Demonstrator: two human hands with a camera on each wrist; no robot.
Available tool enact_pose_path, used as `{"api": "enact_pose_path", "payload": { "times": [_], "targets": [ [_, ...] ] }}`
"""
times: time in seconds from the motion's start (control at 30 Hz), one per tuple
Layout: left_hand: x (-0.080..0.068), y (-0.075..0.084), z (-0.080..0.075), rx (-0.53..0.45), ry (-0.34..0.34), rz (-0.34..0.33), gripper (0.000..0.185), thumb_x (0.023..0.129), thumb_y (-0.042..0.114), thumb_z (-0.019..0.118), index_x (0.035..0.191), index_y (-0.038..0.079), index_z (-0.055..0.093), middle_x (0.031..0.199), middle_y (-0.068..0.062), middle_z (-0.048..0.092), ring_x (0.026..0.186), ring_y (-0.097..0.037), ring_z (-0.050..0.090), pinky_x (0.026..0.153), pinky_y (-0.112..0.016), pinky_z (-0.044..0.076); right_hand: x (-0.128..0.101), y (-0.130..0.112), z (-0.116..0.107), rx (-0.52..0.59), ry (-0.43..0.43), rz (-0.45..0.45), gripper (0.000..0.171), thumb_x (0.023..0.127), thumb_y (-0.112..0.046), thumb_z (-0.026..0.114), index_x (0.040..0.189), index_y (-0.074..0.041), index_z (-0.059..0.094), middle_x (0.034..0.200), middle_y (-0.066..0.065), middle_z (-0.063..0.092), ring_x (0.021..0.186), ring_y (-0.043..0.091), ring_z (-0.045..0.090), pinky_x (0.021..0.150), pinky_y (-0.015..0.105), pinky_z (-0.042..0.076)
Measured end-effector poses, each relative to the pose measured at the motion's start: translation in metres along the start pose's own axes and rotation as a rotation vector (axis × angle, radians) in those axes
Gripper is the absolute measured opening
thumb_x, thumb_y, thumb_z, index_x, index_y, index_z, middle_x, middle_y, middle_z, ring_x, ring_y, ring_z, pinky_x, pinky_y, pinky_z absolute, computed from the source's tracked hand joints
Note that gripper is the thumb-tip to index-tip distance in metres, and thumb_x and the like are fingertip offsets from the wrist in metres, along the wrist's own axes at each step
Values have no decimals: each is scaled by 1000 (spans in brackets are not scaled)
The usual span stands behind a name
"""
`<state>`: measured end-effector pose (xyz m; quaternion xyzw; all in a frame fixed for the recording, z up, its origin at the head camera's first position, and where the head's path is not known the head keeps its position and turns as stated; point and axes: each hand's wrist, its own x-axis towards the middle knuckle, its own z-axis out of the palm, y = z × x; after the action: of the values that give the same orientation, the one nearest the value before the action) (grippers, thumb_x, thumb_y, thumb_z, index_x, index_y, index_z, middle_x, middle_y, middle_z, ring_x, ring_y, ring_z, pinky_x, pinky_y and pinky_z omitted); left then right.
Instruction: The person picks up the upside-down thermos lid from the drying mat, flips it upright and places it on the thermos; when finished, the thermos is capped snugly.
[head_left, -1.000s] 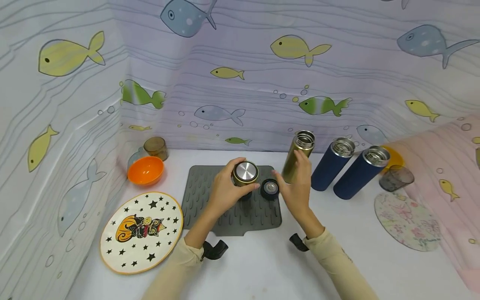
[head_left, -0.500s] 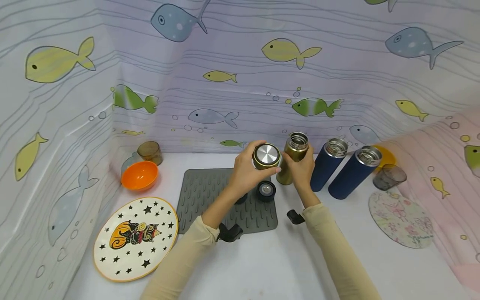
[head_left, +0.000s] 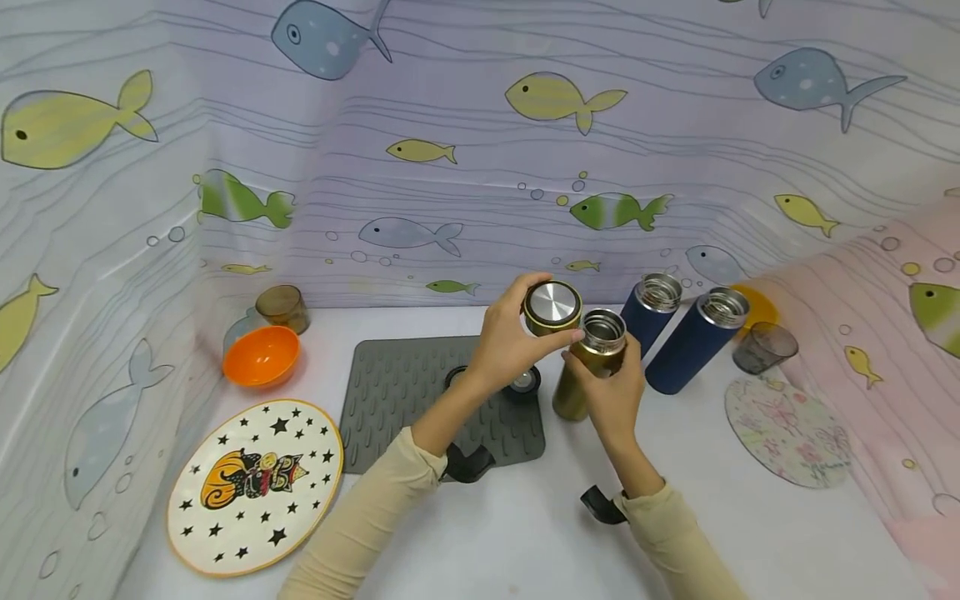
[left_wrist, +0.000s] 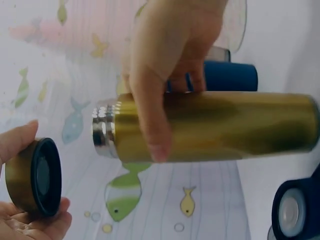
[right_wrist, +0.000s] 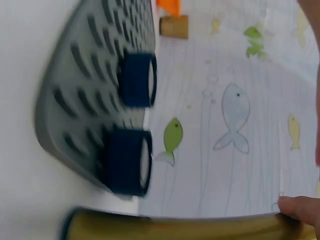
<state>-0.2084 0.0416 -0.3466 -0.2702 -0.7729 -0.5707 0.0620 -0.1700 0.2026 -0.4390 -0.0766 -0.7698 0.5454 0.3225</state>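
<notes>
My left hand (head_left: 510, 333) holds a gold bottle lid (head_left: 552, 307) by its sides, its shiny metal top facing up in the head view. In the left wrist view the dark underside of that lid (left_wrist: 46, 177) shows, apart from the bottle's mouth. My right hand (head_left: 617, 392) grips the upper part of a gold thermos bottle (head_left: 572, 398), thumb across its front. The bottle is uncapped, and its bare steel threaded neck (left_wrist: 104, 129) shows. In the head view the lid is just left of and behind the neck.
Two dark blue lids (right_wrist: 135, 162) lie on the grey ridged mat (head_left: 390, 408). Two open blue bottles (head_left: 686, 354) stand right of my right hand. An orange bowl (head_left: 261, 357) and starry plate (head_left: 255, 492) are left; a smoky cup (head_left: 765, 348) and flowered disc (head_left: 787, 433) are right.
My right hand has taken hold of the gold bottle and brought it nearer. My left hand has carried the lid from over the mat rightward to beside the bottle's mouth.
</notes>
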Motion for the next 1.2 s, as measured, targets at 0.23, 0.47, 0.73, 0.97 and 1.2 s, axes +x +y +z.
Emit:
{"api": "enact_pose_path", "payload": {
  "times": [0.23,0.47,0.73,0.97,1.2],
  "targets": [
    [2,0,21,-26,-61,0,75,79,24,85,142,9,47,131,-11,60,114,-23,62,90,-29,54,-19,-14,-4,-3,24,4,66,77,-1,83,133,6,48,125,21,60,104,15,55,88,27,43],
    [11,0,50,13,-140,1,75,80,29,83,141,7,46,130,-11,60,113,-24,61,90,-28,52,-20,-12,-7,-23,32,-19,63,78,5,78,133,7,47,124,23,60,98,0,49,85,28,42],
    [10,-20,68,131,-167,86,71,80,28,83,138,7,48,132,-7,58,117,-22,60,97,-32,51,-17,9,-6,-59,14,-25,63,77,6,72,135,1,47,122,21,62,102,26,62,84,24,45],
    [19,-35,63,-77,-329,27,89,81,18,80,154,16,29,148,-13,41,132,-24,48,107,-38,44,-15,9,-4,-38,7,-63,64,75,7,75,132,3,47,120,21,63,105,29,61,87,32,45],
    [19,-44,68,-221,-278,6,85,80,17,77,150,13,30,139,-16,45,125,-29,51,105,-37,44,-15,12,-3,-40,25,-71,64,73,6,78,130,4,49,117,19,63,95,18,55,80,25,43]
  ]
}}
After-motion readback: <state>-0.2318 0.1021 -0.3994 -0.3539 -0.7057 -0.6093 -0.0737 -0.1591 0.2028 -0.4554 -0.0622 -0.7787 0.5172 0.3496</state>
